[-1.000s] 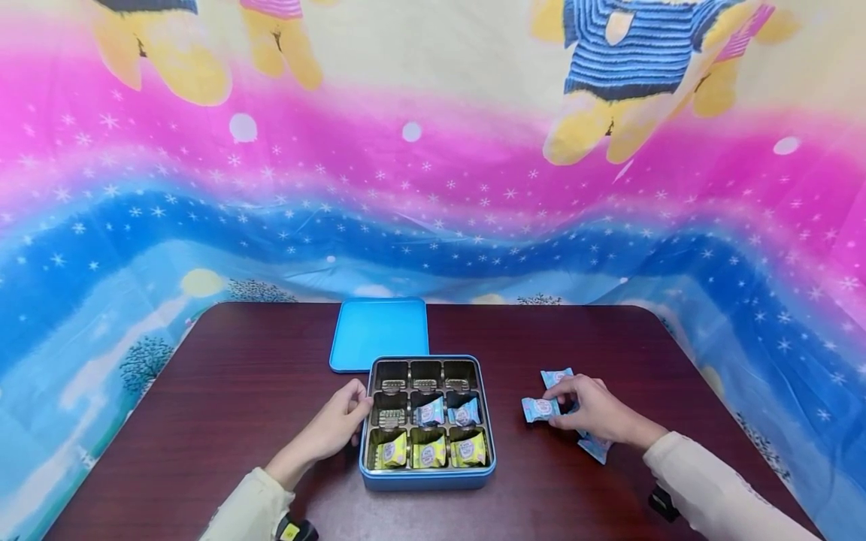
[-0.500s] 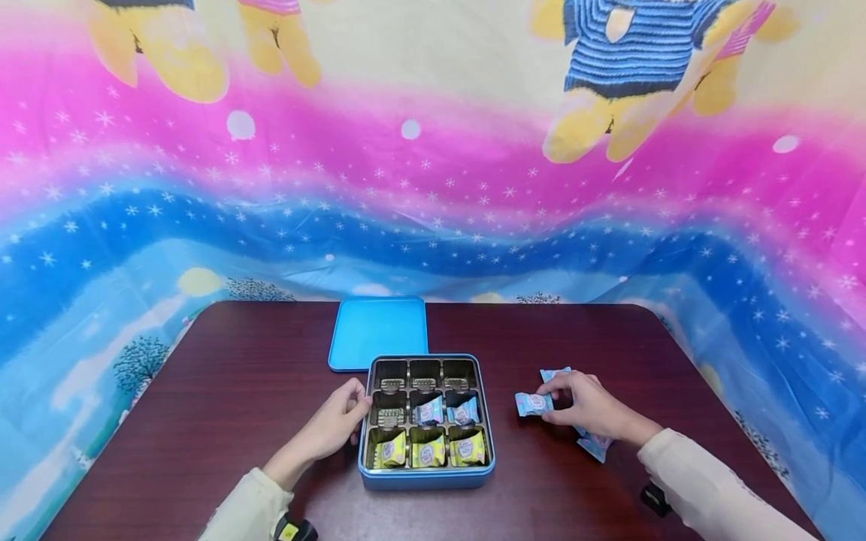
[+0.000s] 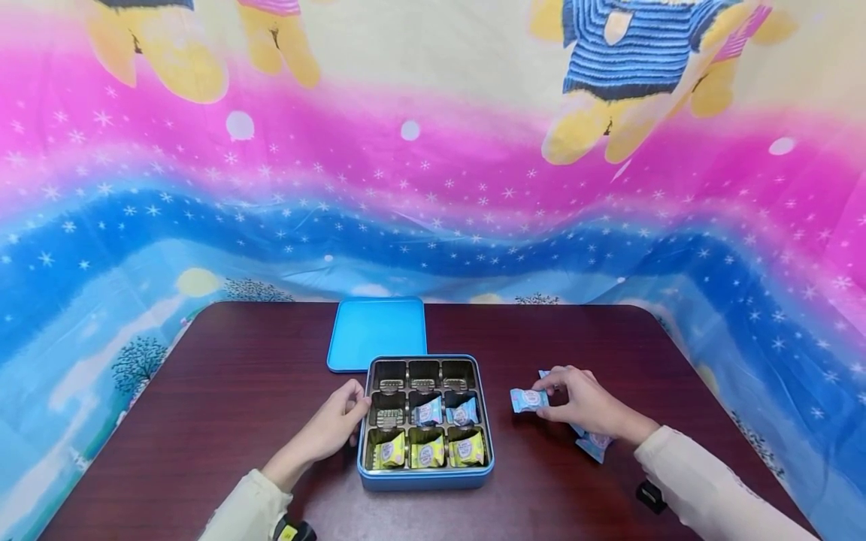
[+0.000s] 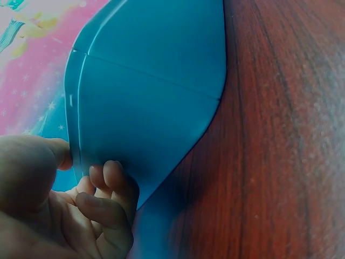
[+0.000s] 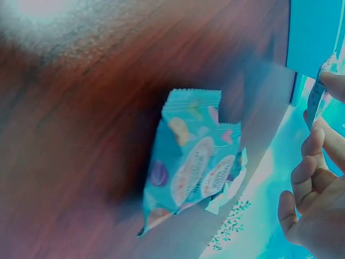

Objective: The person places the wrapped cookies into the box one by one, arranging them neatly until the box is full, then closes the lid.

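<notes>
A: The right hand (image 3: 587, 402) has carried the small light-blue wrapped sweet (image 3: 528, 399) a little leftward over the last second, nearer the square blue metal tin with its gold nine-cell insert (image 3: 426, 475). Its fingertips pinch the wrapper just above the dark wooden table (image 3: 203, 406).

B: So the sweet seems bound for a cell. And the left hand (image 3: 334, 424)?

A: Unmoved; thumb and curled fingers grip the tin's left wall.

B: What do the wrist views add?

A: The right one shows two more blue packets (image 5: 191, 167) lying overlapped on the table. The head view alone shows three yellow sweets (image 3: 428, 451), two blue ones (image 3: 446, 412) and the flat blue lid (image 3: 377, 332) behind.
</notes>
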Motion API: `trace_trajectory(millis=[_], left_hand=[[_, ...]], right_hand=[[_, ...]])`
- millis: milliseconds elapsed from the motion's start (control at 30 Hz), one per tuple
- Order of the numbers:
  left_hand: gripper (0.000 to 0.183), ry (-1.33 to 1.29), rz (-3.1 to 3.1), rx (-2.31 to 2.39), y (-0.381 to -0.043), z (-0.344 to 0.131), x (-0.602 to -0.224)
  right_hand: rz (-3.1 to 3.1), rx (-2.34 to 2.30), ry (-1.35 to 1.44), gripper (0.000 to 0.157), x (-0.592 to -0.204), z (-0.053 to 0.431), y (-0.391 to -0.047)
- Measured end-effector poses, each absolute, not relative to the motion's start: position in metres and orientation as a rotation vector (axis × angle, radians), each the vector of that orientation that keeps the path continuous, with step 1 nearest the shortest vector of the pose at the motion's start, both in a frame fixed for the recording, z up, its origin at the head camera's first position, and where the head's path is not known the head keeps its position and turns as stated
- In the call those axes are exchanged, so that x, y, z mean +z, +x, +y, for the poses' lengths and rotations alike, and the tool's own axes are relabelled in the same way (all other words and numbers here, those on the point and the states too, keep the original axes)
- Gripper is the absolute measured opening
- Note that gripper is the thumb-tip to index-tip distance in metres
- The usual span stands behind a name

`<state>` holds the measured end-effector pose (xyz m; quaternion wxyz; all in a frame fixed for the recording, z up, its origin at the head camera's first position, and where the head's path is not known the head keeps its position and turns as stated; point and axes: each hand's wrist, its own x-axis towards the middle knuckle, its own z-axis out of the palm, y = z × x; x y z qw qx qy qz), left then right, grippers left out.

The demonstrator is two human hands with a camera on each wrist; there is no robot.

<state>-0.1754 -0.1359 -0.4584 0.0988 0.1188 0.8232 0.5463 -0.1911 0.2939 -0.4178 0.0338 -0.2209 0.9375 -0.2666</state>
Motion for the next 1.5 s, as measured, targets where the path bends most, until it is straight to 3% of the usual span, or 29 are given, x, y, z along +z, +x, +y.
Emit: trace_trajectory(millis=[1500], left_hand=[[0.016, 0.328, 2.450, 1.581, -0.178, -0.134, -0.462]], right_hand=[[2.976, -0.664, -0.796, 0.025, -0.393, 0.236, -0.185]])
